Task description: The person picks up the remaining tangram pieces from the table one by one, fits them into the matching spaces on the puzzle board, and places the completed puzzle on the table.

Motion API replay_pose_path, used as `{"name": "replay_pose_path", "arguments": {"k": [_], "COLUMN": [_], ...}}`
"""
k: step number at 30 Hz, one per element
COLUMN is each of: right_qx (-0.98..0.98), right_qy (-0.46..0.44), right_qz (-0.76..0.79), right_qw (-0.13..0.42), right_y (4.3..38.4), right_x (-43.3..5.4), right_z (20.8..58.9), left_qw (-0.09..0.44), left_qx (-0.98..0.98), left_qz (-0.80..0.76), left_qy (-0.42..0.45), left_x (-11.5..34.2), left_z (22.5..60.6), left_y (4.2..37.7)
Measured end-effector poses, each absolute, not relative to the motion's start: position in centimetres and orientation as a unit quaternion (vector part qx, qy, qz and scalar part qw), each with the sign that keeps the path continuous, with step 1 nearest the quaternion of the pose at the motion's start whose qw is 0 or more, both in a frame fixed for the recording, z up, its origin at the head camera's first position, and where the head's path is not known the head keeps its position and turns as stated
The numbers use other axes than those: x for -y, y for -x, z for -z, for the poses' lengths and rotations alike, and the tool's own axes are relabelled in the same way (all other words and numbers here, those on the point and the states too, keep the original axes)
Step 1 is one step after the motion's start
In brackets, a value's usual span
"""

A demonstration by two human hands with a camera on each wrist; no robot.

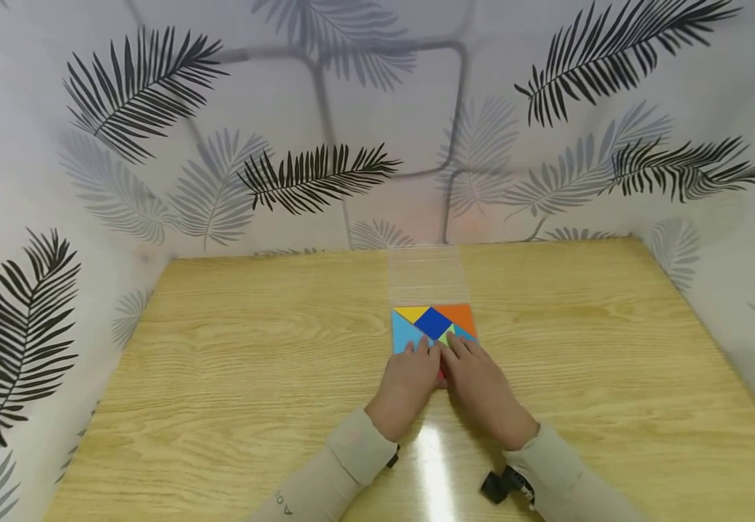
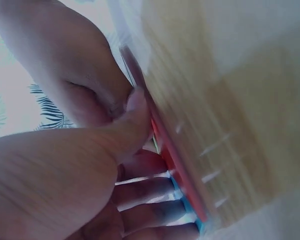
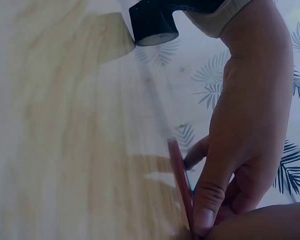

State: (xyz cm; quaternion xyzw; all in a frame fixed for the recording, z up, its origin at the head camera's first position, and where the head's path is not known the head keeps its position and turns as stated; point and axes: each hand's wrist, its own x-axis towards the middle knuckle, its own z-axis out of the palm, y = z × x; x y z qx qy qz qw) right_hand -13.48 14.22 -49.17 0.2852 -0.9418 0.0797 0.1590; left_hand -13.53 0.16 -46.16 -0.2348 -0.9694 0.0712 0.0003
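A tangram puzzle [image 1: 432, 323] lies flat on the wooden table, its colored pieces fitted in a shallow square tray. Yellow [image 1: 412, 313], orange [image 1: 460, 316] and light blue [image 1: 404, 333] pieces surround a dark blue one. My left hand [image 1: 407, 380] rests its fingers on the near left part of the puzzle. Beside it, my right hand [image 1: 481, 388] touches the near right part, fingers extended. The left wrist view shows the left thumb [image 2: 137, 107] against the tray's near edge; the right thumb [image 3: 206, 210] is at that edge too. Both hands cover the nearest pieces.
A clear ribbed plastic cover [image 1: 426, 275] lies flat behind the tray. The wooden table [image 1: 253, 362] extends to both sides, with leaf-patterned cloth [image 1: 377, 130] around its back and sides. A black device [image 1: 496, 487] sits at the right wrist.
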Motion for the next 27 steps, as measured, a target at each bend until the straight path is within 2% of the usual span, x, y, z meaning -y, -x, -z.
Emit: {"name": "replay_pose_path", "arguments": {"k": [20, 27], "right_qx": [0.948, 0.947], "right_qy": [-0.265, -0.265], "right_qz": [-0.086, -0.074], "right_qw": [0.157, 0.167], "right_y": [13.43, 13.33], "right_x": [-14.22, -14.21], "right_z": [49.56, 49.77], "left_qw": [0.01, -0.001], "left_qx": [0.97, 0.971], "left_qz": [-0.055, -0.049], "left_qy": [0.238, 0.235], "left_x": [-0.09, -0.04], "left_z": [46.69, 46.52], "left_y": [13.41, 13.35]}}
